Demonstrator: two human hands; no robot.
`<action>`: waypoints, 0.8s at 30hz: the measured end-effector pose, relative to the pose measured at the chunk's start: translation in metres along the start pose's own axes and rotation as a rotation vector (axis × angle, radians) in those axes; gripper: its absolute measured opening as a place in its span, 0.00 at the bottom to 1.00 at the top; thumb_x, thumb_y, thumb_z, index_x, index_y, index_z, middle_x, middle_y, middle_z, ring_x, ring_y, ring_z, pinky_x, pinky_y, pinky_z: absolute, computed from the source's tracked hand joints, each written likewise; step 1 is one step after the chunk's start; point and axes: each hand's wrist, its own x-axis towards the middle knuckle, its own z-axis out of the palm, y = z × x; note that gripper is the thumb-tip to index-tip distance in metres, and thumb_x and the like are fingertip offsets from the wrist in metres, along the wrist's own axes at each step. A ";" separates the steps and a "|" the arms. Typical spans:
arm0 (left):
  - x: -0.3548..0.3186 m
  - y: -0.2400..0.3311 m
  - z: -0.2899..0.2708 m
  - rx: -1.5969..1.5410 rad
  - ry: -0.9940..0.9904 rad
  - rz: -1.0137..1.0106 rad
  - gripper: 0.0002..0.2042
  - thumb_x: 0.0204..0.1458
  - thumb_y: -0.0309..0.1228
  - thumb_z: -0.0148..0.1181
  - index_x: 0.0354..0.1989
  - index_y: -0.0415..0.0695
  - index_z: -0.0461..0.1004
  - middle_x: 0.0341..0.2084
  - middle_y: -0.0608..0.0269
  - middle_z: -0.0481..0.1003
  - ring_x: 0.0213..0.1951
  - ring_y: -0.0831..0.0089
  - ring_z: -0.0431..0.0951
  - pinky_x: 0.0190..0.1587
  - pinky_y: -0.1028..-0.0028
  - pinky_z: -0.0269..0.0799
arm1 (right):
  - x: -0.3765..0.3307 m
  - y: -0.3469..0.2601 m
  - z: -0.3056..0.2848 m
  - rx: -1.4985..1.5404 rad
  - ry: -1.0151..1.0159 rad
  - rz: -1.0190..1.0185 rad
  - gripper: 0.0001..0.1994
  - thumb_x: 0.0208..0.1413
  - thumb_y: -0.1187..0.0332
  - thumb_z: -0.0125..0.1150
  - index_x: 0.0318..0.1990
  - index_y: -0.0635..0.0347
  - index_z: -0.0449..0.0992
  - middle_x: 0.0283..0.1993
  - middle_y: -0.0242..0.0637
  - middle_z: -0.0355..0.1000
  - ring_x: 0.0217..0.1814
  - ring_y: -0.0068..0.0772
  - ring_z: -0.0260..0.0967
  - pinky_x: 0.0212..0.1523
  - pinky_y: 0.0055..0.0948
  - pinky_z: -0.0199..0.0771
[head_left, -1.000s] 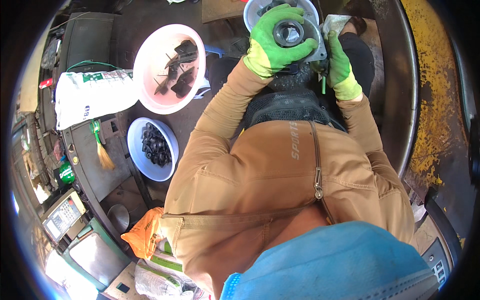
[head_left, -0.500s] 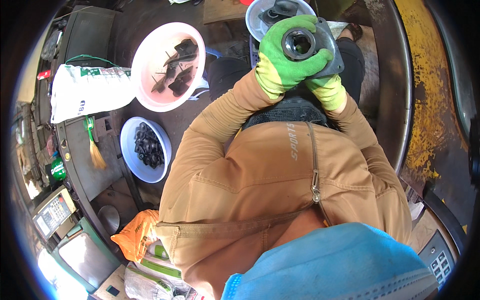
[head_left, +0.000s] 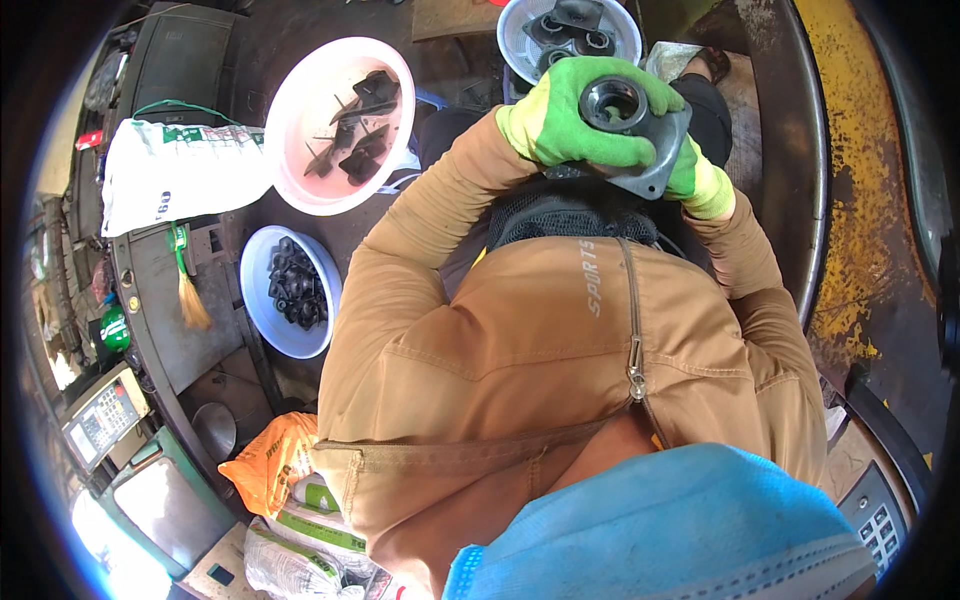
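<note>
Both my gloved hands hold a black moulded part (head_left: 652, 160), with a round hollow collar on a flat square flange. The fingers and thumb of my left hand (head_left: 560, 115), in a green and yellow glove, wrap round the collar, whose opening faces up. My right hand (head_left: 705, 185), gloved alike, grips the flange from its right side; its fingertips are partly hidden behind the part. Just beyond my hands stands a white-blue basket (head_left: 514, 38) with several similar black parts (head_left: 577, 14) in it.
To the left, a pink basin (head_left: 290, 120) contains dark flat pieces, and a pale blue basin (head_left: 262, 325) holds many small black parts. A white sack (head_left: 180, 175) and a small broom (head_left: 190, 295) lie farther left. A metal edge (head_left: 815, 170) runs along the right.
My hands have drawn the part slightly nearer and to the right, tilting it. More of the basket behind and its black parts now shows.
</note>
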 end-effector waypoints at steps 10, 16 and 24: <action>0.023 0.017 -0.035 0.298 -0.112 -0.135 0.32 0.35 0.31 0.72 0.55 0.37 0.73 0.62 0.53 0.66 0.64 0.62 0.65 0.67 0.66 0.58 | 0.000 0.016 0.017 0.487 0.229 0.324 0.33 0.49 0.74 0.72 0.63 0.62 0.63 0.58 0.38 0.69 0.60 0.31 0.67 0.62 0.32 0.67; 0.023 -0.005 0.018 0.215 0.461 0.231 0.29 0.32 0.32 0.80 0.47 0.39 0.76 0.50 0.55 0.76 0.51 0.65 0.77 0.59 0.65 0.69 | 0.006 0.010 0.012 -0.466 0.332 0.022 0.20 0.57 0.73 0.60 0.58 0.63 0.69 0.52 0.40 0.73 0.54 0.37 0.73 0.54 0.32 0.73; 0.019 -0.006 0.006 0.562 0.288 0.456 0.22 0.34 0.33 0.77 0.40 0.42 0.78 0.44 0.56 0.80 0.49 0.58 0.79 0.57 0.61 0.73 | 0.016 -0.021 0.007 -0.108 0.317 0.055 0.21 0.50 0.71 0.67 0.52 0.61 0.73 0.49 0.37 0.75 0.52 0.35 0.74 0.50 0.31 0.75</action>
